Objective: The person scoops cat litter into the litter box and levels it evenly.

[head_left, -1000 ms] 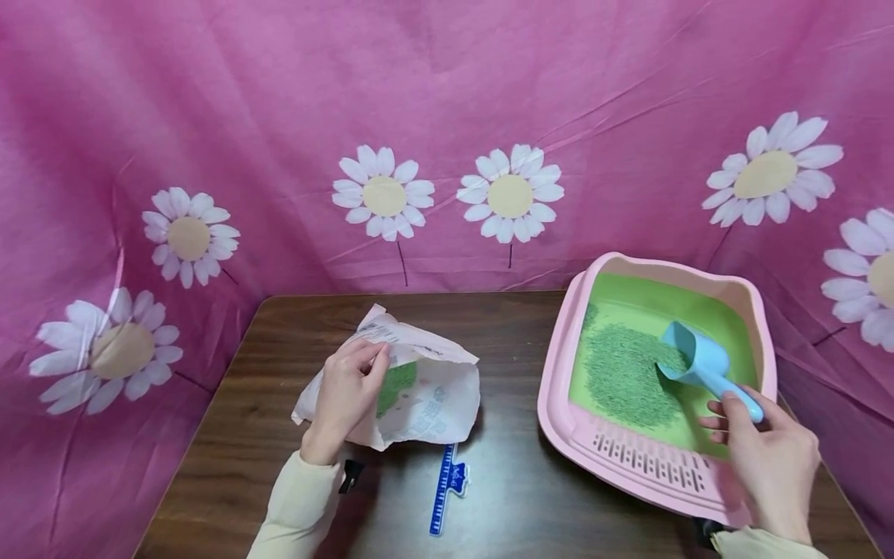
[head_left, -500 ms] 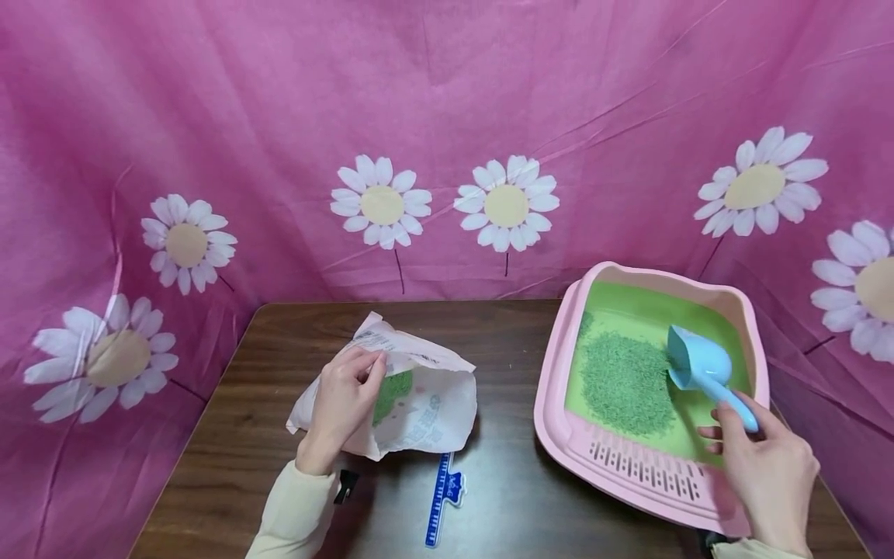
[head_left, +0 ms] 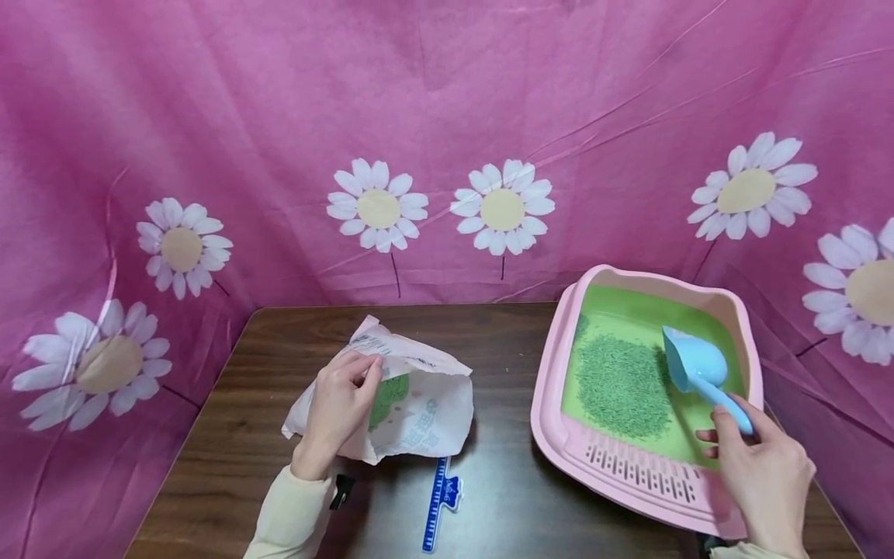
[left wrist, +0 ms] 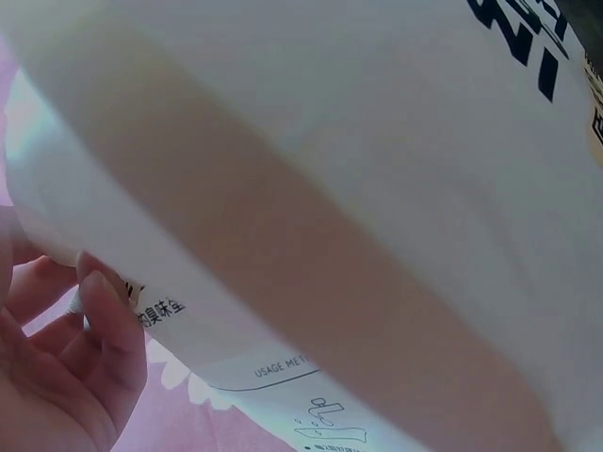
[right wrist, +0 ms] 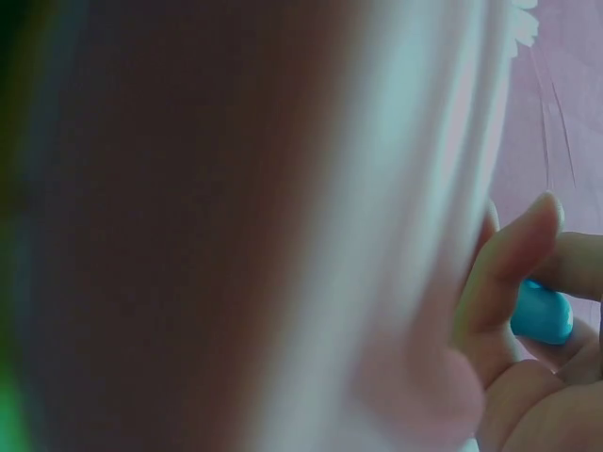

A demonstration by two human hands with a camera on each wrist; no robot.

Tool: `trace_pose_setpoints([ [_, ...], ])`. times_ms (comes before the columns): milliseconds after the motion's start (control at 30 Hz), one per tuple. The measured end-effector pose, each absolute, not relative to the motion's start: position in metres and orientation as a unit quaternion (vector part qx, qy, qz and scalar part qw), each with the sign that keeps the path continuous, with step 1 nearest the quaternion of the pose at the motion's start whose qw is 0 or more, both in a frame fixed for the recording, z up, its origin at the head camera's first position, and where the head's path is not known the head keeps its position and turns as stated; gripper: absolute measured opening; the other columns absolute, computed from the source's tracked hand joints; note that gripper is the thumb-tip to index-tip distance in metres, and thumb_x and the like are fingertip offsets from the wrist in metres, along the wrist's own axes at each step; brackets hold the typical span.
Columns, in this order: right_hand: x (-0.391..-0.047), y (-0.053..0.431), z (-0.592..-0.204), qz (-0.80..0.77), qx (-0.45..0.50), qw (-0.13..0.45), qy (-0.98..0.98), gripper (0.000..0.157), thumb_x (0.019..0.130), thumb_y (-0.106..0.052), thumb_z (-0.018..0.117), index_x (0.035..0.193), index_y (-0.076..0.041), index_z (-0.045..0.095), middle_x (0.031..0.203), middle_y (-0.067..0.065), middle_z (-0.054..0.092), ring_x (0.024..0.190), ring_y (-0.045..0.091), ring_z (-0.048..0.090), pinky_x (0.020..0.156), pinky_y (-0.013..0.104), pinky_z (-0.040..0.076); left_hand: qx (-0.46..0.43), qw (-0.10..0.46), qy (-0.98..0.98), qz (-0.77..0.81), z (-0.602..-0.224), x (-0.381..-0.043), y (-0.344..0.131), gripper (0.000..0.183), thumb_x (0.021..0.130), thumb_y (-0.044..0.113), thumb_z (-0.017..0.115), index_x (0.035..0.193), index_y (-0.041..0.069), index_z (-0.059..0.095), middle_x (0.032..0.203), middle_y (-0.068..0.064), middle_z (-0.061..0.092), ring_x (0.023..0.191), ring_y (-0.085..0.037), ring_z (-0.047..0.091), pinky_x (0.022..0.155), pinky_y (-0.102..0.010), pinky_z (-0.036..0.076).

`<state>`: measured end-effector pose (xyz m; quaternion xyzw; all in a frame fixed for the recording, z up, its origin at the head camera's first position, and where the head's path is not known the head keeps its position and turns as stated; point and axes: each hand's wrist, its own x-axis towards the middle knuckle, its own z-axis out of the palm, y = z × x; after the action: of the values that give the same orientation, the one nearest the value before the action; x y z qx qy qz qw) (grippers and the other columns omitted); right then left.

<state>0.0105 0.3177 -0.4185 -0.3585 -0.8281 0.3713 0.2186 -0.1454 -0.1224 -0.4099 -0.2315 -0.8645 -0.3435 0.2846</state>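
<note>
My left hand (head_left: pixel 338 407) pinches the upper edge of a white printed bag (head_left: pixel 436 423), holding its mouth apart so green pellets (head_left: pixel 387 400) show inside. In the left wrist view the bag (left wrist: pixel 396 141) covers most of the picture, with fingers at its edge. On the right, my right hand (head_left: pixel 764 470) grips the handle of a light blue scoop (head_left: pixel 701 361). The scoop is tilted over a pink and green litter box (head_left: pixel 548 388), beside a heap of green pellets (head_left: pixel 621 388). In the right wrist view, the handle end (right wrist: pixel 542 313) shows between curled fingers.
A blue bag clip (head_left: pixel 440 505) lies on the brown wooden table (head_left: pixel 503 349) in front of the bag. Behind the table hangs a pink cloth (head_left: pixel 433 93) with daisies. The litter box has a slotted front ledge (head_left: pixel 639 470).
The scoop has turned over and its pellets have left it, landing by the heap in the litter box. The left hand keeps its hold on the bag. The head view has shifted slightly.
</note>
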Motion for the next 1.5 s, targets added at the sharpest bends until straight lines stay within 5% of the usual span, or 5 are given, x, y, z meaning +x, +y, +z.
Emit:
trace_pose_setpoints([
  [300, 0.011, 0.316, -0.415, 0.391, -0.359, 0.236, -0.814, 0.039, 0.093, -0.025, 0.06, 0.13, -0.016, 0.062, 0.05, -0.038, 0.05, 0.04, -0.011, 0.052, 0.06, -0.001, 0.033, -0.232, 0.279, -0.868, -0.339, -0.41, -0.145, -0.122, 0.01, 0.084, 0.005, 0.067, 0.083, 0.004, 0.077, 0.068, 0.002, 0.062, 0.056, -0.003, 0.047, 0.053, -0.014, 0.037],
  [667, 0.009, 0.317, -0.41, 0.468, -0.374, 0.279, -0.75, 0.034, 0.093, -0.023, 0.062, 0.125, -0.016, 0.065, 0.061, -0.035, 0.059, 0.041, -0.007, 0.056, 0.045, 0.008, 0.043, -0.228, 0.278, -0.87, -0.337, -0.409, -0.148, -0.121, 0.01, 0.084, 0.006, 0.067, 0.083, 0.004, 0.077, 0.068, 0.001, 0.063, 0.055, -0.002, 0.048, 0.052, -0.015, 0.038],
  [1100, 0.004, 0.31, -0.401, 0.756, -0.211, 0.429, -0.447, 0.033, 0.085, 0.002, 0.067, 0.113, 0.019, 0.06, 0.07, 0.018, 0.072, 0.047, 0.022, 0.065, 0.037, 0.023, 0.046, -0.232, 0.301, -0.863, -0.332, -0.412, -0.149, -0.123, 0.008, 0.084, 0.003, 0.066, 0.084, 0.002, 0.074, 0.077, -0.006, 0.068, 0.06, -0.009, 0.054, 0.056, -0.021, 0.042],
  [1300, 0.008, 0.308, -0.4, 0.831, -0.18, 0.374, -0.371, 0.024, 0.091, 0.002, 0.059, 0.112, 0.015, 0.061, 0.076, 0.026, 0.07, 0.05, 0.028, 0.066, 0.04, 0.027, 0.049, -0.235, 0.304, -0.861, -0.334, -0.412, -0.149, -0.124, 0.007, 0.084, 0.002, 0.066, 0.084, 0.003, 0.073, 0.077, -0.005, 0.068, 0.06, -0.008, 0.052, 0.056, -0.02, 0.041],
  [1500, 0.015, 0.304, -0.41, 0.908, -0.033, 0.268, -0.321, 0.03, 0.101, 0.004, 0.034, 0.115, 0.015, 0.057, 0.09, 0.032, 0.069, 0.065, 0.033, 0.07, 0.053, 0.031, 0.055, -0.24, 0.301, -0.86, -0.335, -0.412, -0.149, -0.122, 0.009, 0.085, 0.003, 0.065, 0.085, 0.002, 0.074, 0.079, -0.006, 0.069, 0.062, -0.011, 0.055, 0.057, -0.022, 0.043],
])
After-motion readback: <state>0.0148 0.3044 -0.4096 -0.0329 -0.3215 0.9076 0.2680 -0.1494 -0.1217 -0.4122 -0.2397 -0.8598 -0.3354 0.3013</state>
